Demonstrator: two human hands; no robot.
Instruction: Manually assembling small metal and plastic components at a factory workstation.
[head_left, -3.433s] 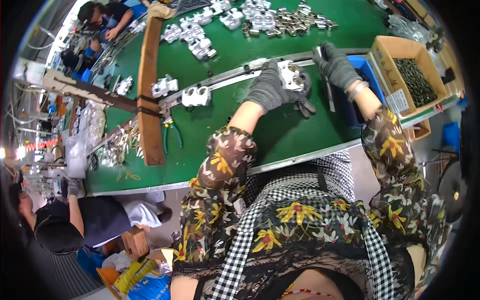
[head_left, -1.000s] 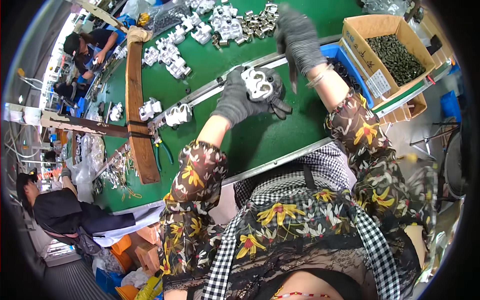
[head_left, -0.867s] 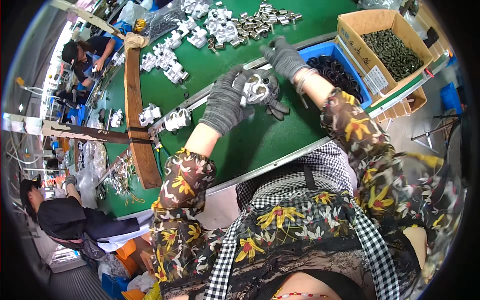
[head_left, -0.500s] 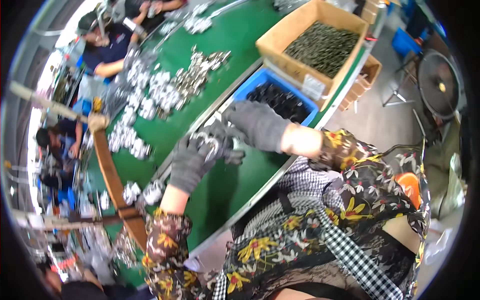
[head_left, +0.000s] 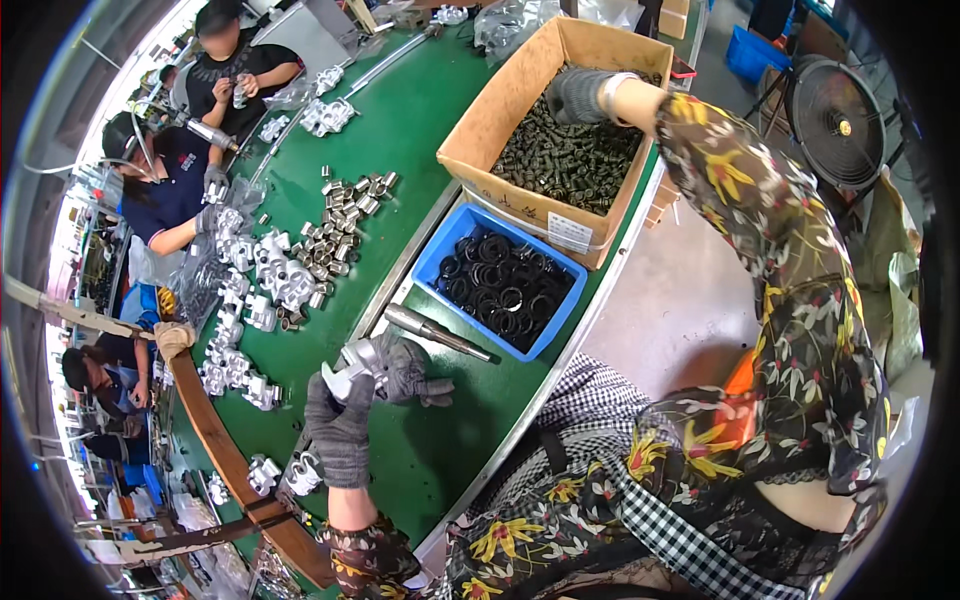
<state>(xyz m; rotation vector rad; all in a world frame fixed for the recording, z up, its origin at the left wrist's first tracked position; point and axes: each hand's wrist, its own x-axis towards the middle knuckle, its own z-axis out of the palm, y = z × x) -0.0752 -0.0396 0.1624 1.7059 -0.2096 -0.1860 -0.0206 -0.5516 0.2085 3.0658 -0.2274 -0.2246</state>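
Observation:
My left hand (head_left: pixel 342 425), in a dark grey knitted glove, is closed around a silvery metal casting (head_left: pixel 362 360) above the green work surface. Part of the casting is hidden by the gloved fingers. My right hand (head_left: pixel 580 96), gloved the same way, reaches down into the cardboard box (head_left: pixel 470 165), among many small dark cylindrical metal parts (head_left: pixel 560 165). Its fingertips are hidden, so I cannot see whether it grips any. Between my hands stands a blue bin (head_left: pixel 432 285) of black rings (head_left: pixel 495 280). Beside that bin lies a tapered metal rod-like tool (head_left: pixel 437 332).
Silvery castings (head_left: pixel 285 275) and shiny short metal sleeves (head_left: pixel 345 215) lie heaped across the green table (head_left: pixel 410 130). A brown curved bar (head_left: pixel 215 430) runs along the left. Co-workers (head_left: pixel 165 190) sit on the far side. A fan (head_left: pixel 840 125) stands at the right.
My right hand has left the casting and moved up and right into the cardboard box. My left hand keeps the casting, a little lower and further left. The view has shifted too.

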